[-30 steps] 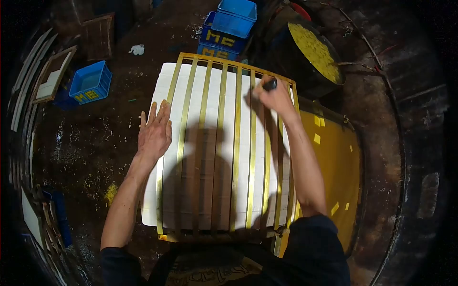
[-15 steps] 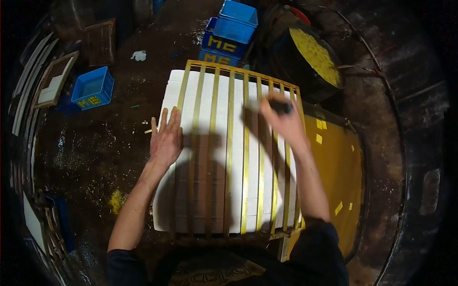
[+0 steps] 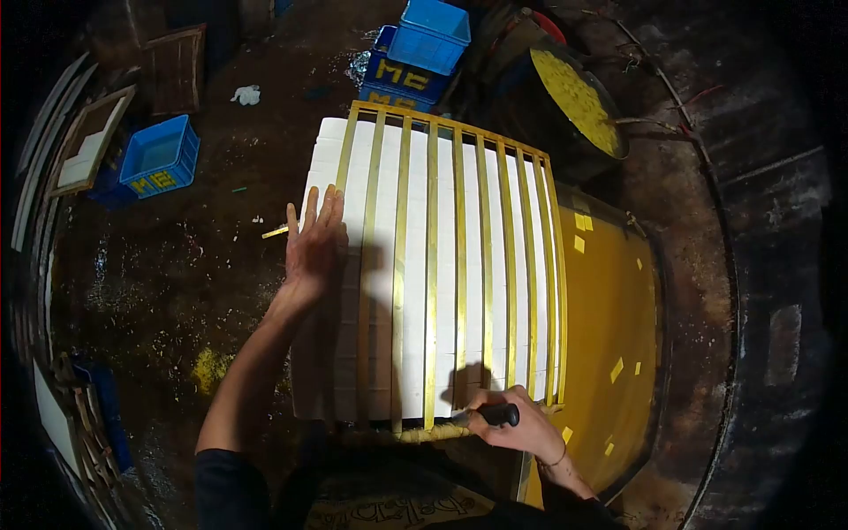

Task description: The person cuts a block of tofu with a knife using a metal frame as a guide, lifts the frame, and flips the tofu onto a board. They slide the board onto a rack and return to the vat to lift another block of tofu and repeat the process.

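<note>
A white slab point(image 3: 446, 309) scored with lines lies under a yellowed wooden frame of long parallel slats point(image 3: 430, 265). My left hand point(image 3: 320, 238) rests on the left side of the frame and slab, fingers stretched out and spread. At the near edge of the slab, my right hand point(image 3: 521, 428) is closed round a black-handled knife point(image 3: 502, 414). The knife's blade is mostly hidden by the hand, so its contact with the slab cannot be made out. A shadow of the right hand falls on the slab just beyond it.
To the right stands a vat of yellow-brown liquid point(image 3: 609, 318) with yellow squares in it. A tub of yellow pieces point(image 3: 576, 99) is behind. Stacked blue crates point(image 3: 428, 37) stand beyond the frame; another blue crate point(image 3: 161, 157) sits on the wet floor at left.
My right hand has come from the far right part of the frame down to the near edge, still holding the knife. My left hand stays on the left side.
</note>
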Tool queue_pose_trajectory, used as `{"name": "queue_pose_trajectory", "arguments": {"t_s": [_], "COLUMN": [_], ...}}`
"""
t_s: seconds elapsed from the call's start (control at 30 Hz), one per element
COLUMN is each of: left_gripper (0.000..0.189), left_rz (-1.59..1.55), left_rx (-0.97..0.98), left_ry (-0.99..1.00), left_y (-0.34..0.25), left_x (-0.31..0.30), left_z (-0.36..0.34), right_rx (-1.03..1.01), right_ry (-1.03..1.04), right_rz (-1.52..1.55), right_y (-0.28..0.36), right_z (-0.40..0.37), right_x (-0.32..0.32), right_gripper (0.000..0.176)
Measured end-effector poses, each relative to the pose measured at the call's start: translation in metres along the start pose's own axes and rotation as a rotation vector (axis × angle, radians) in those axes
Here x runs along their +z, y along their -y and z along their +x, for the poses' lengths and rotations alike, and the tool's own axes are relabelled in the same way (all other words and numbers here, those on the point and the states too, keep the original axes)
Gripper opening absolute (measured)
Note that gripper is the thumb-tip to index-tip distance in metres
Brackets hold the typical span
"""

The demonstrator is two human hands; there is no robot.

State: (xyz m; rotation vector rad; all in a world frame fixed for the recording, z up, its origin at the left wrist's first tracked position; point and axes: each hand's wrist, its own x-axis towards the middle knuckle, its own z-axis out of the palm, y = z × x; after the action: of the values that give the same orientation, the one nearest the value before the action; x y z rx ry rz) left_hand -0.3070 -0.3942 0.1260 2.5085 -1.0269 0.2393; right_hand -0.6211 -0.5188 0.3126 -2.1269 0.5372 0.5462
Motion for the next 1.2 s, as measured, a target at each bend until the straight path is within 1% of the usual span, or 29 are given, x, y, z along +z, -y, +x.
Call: {"name": "queue_pose_trajectory", "arguments": {"t_s": [0.03, 0.07, 0.1, 0.17, 0.2, 0.23, 0.27, 0.3, 0.33, 0.37, 0.4, 0.47, 0.5, 0.53, 0.57, 0.6, 0.63, 0.7, 0.77, 0.83, 0.9, 0.93, 0.97, 1.0, 1.03, 1.07, 1.1, 1.13, 1.2], "left_gripper": [0.051, 0.052, 0.052, 0.052, 0.053, 0.053, 0.054, 0.054, 0.055, 0.055, 0.055, 0.055, 0.055, 0.054, 0.054, 0.053, 0.052, 0.05, 0.05, 0.05, 0.049, 0.049, 0.049, 0.049, 0.049, 0.05, 0.052, 0.052, 0.051], "left_rz": [0.053, 0.109, 0.117, 0.144, 0.171, 0.179, 0.173, 0.165, 0.107, 0.109, 0.098, 0.077, 0.046, 0.012, 0.001, 0.013, 0.027, 0.013, 0.046, 0.034, 0.039, -0.013, -0.067, -0.061, -0.053, -0.063, -0.075, -0.11, -0.103], "left_rx": [0.008, 0.019, 0.015, 0.05, 0.056, 0.047, 0.042, 0.037, 0.033, 0.03, 0.031, 0.036, 0.031, 0.03, 0.04, 0.023, 0.004, 0.002, -0.01, 0.006, -0.007, 0.009, 0.03, 0.053, 0.045, 0.043, 0.042, 0.036, 0.035], "left_ry": [-0.008, -0.018, -0.027, -0.007, -0.029, -0.03, 0.019, 0.069, 0.008, 0.009, -0.01, -0.022, -0.054, -0.087, -0.088, -0.085, -0.08, -0.088, -0.064, -0.073, -0.09, -0.126, -0.155, -0.206, -0.208, -0.196, -0.181, -0.203, -0.193], "left_y": [0.001, 0.004, 0.006, 0.007, 0.01, 0.009, 0.006, 0.002, 0.0, 0.0, 0.0, 0.002, 0.001, -0.001, -0.002, -0.003, -0.003, -0.004, -0.005, -0.005, 0.0, 0.0, -0.001, -0.001, 0.0, -0.001, -0.001, -0.002, 0.0], "left_x": [0.006, 0.01, 0.01, 0.012, 0.021, 0.016, 0.008, 0.002, 0.001, 0.001, 0.001, 0.001, 0.0, -0.001, -0.002, -0.002, -0.003, -0.004, -0.004, -0.003, -0.005, -0.005, -0.003, 0.0, -0.002, -0.005, -0.006, -0.003, -0.005], "left_z": [0.0, 0.001, 0.003, -0.001, 0.0, 0.002, 0.002, 0.002, 0.0, 0.001, 0.001, -0.001, -0.001, 0.0, 0.0, 0.001, 0.001, 0.002, 0.003, 0.003, 0.004, 0.004, 0.001, 0.001, 0.0, 0.0, -0.001, -0.001, -0.002], "right_rx": [0.001, -0.026, -0.146, -0.406, -0.557, -0.627, -0.691, -0.724, -0.672, -0.616, -0.615, -0.413, -0.386, -0.257, -0.295, -0.278, -0.202, -0.214, -0.038, 0.03, -0.359, -0.382, -0.455, -0.635, -0.659, -0.716, -0.622, -0.626, -0.621], "right_ry": [-0.002, -0.084, -0.217, -0.474, -0.569, -0.616, -0.713, -0.814, -0.854, -0.894, -0.892, -0.762, -0.677, -0.518, -0.468, -0.448, -0.324, -0.286, -0.102, -0.126, -0.328, -0.386, -0.476, -0.565, -0.644, -0.818, -0.816, -0.866, -0.863], "right_rz": [0.001, 0.108, 0.165, 0.228, 0.11, 0.05, -0.034, -0.093, -0.257, -0.422, -0.422, -0.4, -0.357, -0.114, 0.005, 0.254, 0.161, 0.02, 0.016, 0.191, 0.12, 0.121, 0.169, 0.072, 0.044, -0.133, -0.184, -0.279, -0.339], "right_y": [0.002, 0.002, 0.017, 0.049, 0.053, 0.061, 0.067, 0.075, 0.064, 0.053, 0.056, 0.066, 0.062, 0.054, 0.056, 0.038, 0.025, 0.021, 0.032, 0.043, 0.066, 0.084, 0.084, 0.086, 0.097, 0.106, 0.111, 0.103, 0.094], "right_z": [0.005, 0.009, 0.035, 0.086, 0.135, 0.187, 0.237, 0.28, 0.327, 0.355, 0.35, 0.313, 0.28, 0.241, 0.188, 0.151, 0.106, 0.037, 0.01, 0.02, 0.069, 0.1, 0.144, 0.198, 0.241, 0.282, 0.314, 0.349, 0.359], "right_x": [-0.007, -0.015, -0.031, -0.062, -0.084, -0.106, -0.126, -0.139, -0.155, -0.164, -0.162, -0.149, -0.132, -0.104, -0.071, -0.034, -0.015, 0.022, 0.024, 0.009, -0.018, -0.038, -0.053, -0.077, -0.095, -0.11, -0.123, -0.131, -0.128], "right_gripper": [0.008, 0.008, 0.006, 0.009, 0.013, 0.018, 0.018, 0.02, 0.021, 0.023, 0.023, 0.025, 0.025, 0.024, 0.023, 0.021, 0.019, 0.01, 0.009, 0.008, 0.006, 0.012, 0.017, 0.016, 0.016, 0.018, 0.02, 0.021, 0.022]}}
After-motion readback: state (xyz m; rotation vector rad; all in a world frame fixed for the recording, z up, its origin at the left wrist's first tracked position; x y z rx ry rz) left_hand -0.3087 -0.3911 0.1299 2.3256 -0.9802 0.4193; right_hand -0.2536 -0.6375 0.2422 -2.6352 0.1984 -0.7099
